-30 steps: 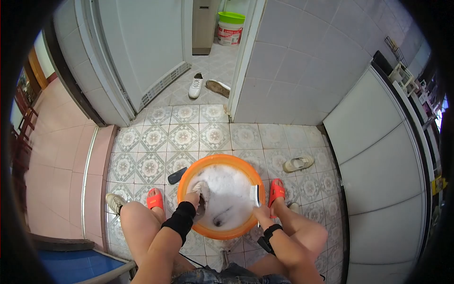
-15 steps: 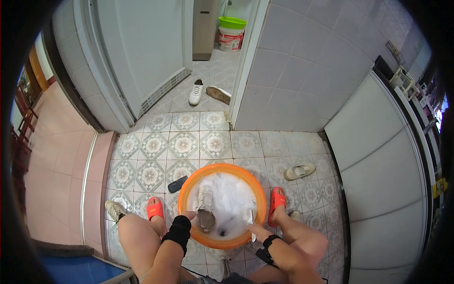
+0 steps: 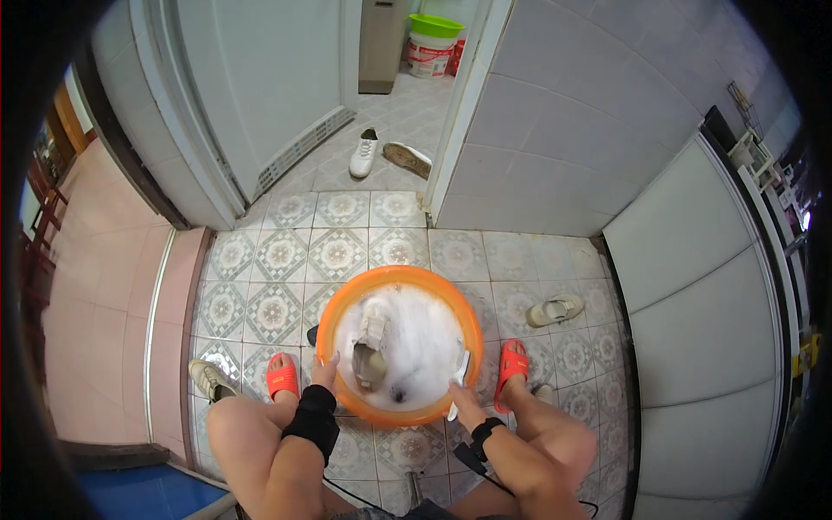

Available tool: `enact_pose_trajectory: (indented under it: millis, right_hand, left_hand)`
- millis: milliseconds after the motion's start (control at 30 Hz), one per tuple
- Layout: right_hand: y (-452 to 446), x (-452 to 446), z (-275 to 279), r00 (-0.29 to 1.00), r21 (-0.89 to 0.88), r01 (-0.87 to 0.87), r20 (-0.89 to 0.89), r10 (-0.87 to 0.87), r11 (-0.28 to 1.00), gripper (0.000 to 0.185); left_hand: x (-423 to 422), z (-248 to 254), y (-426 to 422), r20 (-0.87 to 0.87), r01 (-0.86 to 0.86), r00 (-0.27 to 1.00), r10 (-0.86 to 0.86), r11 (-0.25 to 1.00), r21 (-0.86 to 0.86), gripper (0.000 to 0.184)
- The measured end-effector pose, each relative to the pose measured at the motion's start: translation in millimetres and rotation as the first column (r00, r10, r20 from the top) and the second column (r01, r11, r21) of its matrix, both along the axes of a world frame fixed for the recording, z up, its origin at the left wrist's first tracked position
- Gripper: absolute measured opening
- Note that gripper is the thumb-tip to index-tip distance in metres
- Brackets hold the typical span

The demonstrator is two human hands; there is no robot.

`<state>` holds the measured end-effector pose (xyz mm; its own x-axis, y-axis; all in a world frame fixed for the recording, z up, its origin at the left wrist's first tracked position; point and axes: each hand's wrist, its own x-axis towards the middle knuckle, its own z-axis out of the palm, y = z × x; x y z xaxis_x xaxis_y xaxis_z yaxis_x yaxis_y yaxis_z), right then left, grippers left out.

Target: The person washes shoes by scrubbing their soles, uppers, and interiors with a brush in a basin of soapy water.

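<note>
An orange basin (image 3: 475,334) full of white suds stands on the tiled floor between my feet. In its left part lies a pale shoe (image 3: 370,351), its opening facing up, with no hand on it. My left hand (image 3: 326,371) is at the basin's left rim, the thumb upright and the other fingers hidden behind the rim. My right hand (image 3: 465,404) holds a white brush (image 3: 461,374) at the right rim. Something dark (image 3: 399,393) pokes out of the suds near the front.
A pale shoe (image 3: 555,310) lies right of the basin, another (image 3: 211,380) at the far left. Two shoes, one white (image 3: 364,153), lie in the doorway. A dark object (image 3: 313,335) is partly hidden behind the basin. White cabinets (image 3: 693,303) line the right side.
My left hand has let go of the shoe and moved to the left rim. The shoe now rests in the suds. The basin has shifted slightly left, partly covering the dark object.
</note>
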<state>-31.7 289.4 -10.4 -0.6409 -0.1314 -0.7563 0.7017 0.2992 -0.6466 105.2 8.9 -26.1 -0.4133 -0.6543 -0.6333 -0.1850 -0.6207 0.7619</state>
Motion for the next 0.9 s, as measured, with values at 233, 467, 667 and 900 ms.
enact_pose_trajectory:
  millis: [233, 467, 667, 900]
  right_hand:
    - [-41.3, -50.3, -23.6, 0.971, -0.009, 0.225, -0.076, -0.225, 0.974, 0.038]
    - [-93.3, -73.3, 16.9, 0.967, -0.326, 0.226, -0.041, -0.252, 0.918, 0.043]
    - [-103.8, -71.2, 5.6, 0.990, -0.252, 0.043, -0.119, -0.075, 0.967, 0.038]
    - [-120.1, -56.5, 72.2, 0.979, -0.248, -0.151, -0.169, 0.110, 0.957, 0.035]
  left_hand:
    - [-29.7, 61.7, 17.3, 0.094, 0.109, 0.991, -0.096, 0.984, -0.142, 0.067]
    - [-29.0, 60.3, 25.9, 0.148, 0.162, 0.978, -0.145, 0.980, -0.113, 0.059]
    - [-26.1, 83.0, 21.3, 0.033, 0.213, 0.977, -0.212, 0.977, -0.017, 0.065]
    - [-33.2, 136.3, 29.3, 0.043, 0.232, 0.970, -0.237, 0.967, 0.110, 0.071]
